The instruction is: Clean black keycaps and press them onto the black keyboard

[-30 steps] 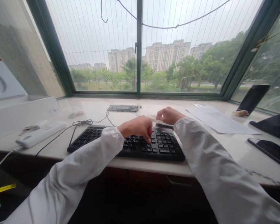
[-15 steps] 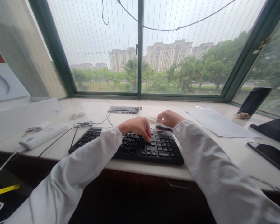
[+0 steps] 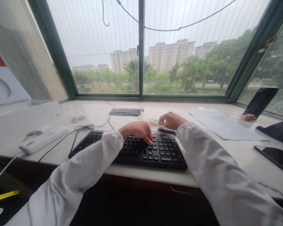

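Observation:
A black keyboard (image 3: 166, 157) lies near the front edge of the white sill. Many sockets in its left and middle parts look bare, while keycaps sit on the number pad. My left hand (image 3: 139, 130) bends down over it, thumb and fingers pinched together at the keys left of the number pad; whatever is between them is too small to make out. Behind the keyboard's right end, my right hand (image 3: 171, 121) rests with curled fingers beside a dark slim tool (image 3: 166, 130) and some clear plastic (image 3: 153, 121). Its fingertips are partly hidden. Loose dark keycaps (image 3: 126, 112) stand in rows farther back.
A cable (image 3: 85, 127) lies coiled left of the keyboard, near a white power strip (image 3: 44, 139) and a white box (image 3: 25, 114). On the right are printed papers (image 3: 224, 124), a phone (image 3: 275, 158) and a dark upright object (image 3: 260, 102). Windows rise behind the sill.
The view has shifted slightly. Both hands keep nearly the same places, the left still pinched at the keys and the right still curled by the slim tool.

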### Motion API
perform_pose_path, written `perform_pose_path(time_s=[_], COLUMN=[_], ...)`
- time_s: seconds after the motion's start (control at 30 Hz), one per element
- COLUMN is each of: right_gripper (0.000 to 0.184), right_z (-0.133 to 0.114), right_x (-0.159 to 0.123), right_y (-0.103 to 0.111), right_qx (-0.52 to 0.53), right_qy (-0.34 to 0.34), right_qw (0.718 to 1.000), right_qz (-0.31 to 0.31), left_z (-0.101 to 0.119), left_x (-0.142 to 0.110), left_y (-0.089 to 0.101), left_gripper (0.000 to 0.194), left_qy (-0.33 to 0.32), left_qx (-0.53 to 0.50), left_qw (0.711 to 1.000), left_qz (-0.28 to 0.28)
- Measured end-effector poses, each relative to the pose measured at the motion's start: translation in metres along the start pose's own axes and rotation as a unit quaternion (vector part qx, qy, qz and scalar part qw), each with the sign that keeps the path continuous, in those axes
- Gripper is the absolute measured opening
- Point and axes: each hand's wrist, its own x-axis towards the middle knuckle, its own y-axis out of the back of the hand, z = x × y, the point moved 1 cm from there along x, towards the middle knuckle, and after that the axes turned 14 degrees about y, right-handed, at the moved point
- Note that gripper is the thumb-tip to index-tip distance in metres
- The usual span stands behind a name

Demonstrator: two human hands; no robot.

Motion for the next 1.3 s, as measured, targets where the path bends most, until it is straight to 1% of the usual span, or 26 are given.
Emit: perform_pose_path(time_s=[0.17, 0.37, 0.47, 0.63, 0.83, 0.87, 0.93, 1.07, 1.17, 1.3], right_gripper=[0.023, 0.023, 0.022, 0.02, 0.019, 0.02, 0.022, 0.031, 0.034, 0.035], right_z=[-0.001, -0.001, -0.001, -0.002, -0.008, -0.01, -0.018, -0.035, -0.041, -0.036], right_x=[0.002, 0.001, 0.0, -0.001, -0.005, -0.005, -0.006, -0.008, -0.009, -0.008], right_y=[0.001, 0.002, 0.002, 0.002, 0.01, 0.012, 0.015, 0.017, 0.014, 0.011], right_qx=[-0.007, -0.01, -0.011, -0.004, 0.006, 0.017, 0.055, 0.142, 0.138, 0.11], right_qy=[0.008, 0.011, 0.011, 0.005, 0.014, 0.019, 0.035, 0.07, 0.065, 0.051], right_qw=[1.0, 1.0, 1.0, 1.0, 1.0, 1.0, 0.998, 0.98, 0.976, 0.978], right_qz=[-0.007, -0.003, 0.003, 0.009, 0.013, 0.007, -0.026, -0.123, -0.154, -0.169], left_z=[0.004, 0.013, 0.014, 0.011, 0.003, 0.002, 0.002, 0.003, 0.004, 0.003], left_x=[0.004, 0.002, 0.002, 0.002, 0.002, 0.002, 0.001, -0.003, -0.005, -0.004], left_y=[0.001, 0.0, -0.001, -0.002, 0.0, 0.0, 0.001, 0.004, 0.004, 0.002], left_gripper=[0.044, 0.037, 0.032, 0.028, 0.032, 0.033, 0.035, 0.036, 0.037, 0.037], left_qy=[0.013, 0.003, -0.015, -0.046, -0.06, -0.059, -0.059, -0.038, -0.026, -0.021], left_qx=[0.026, 0.068, 0.08, 0.068, 0.025, 0.019, 0.016, 0.037, 0.053, 0.044], left_qw=[0.999, 0.998, 0.997, 0.997, 0.997, 0.997, 0.996, 0.997, 0.997, 0.998], left_qz=[-0.019, -0.004, 0.006, -0.004, -0.047, -0.054, -0.062, -0.06, -0.042, -0.026])
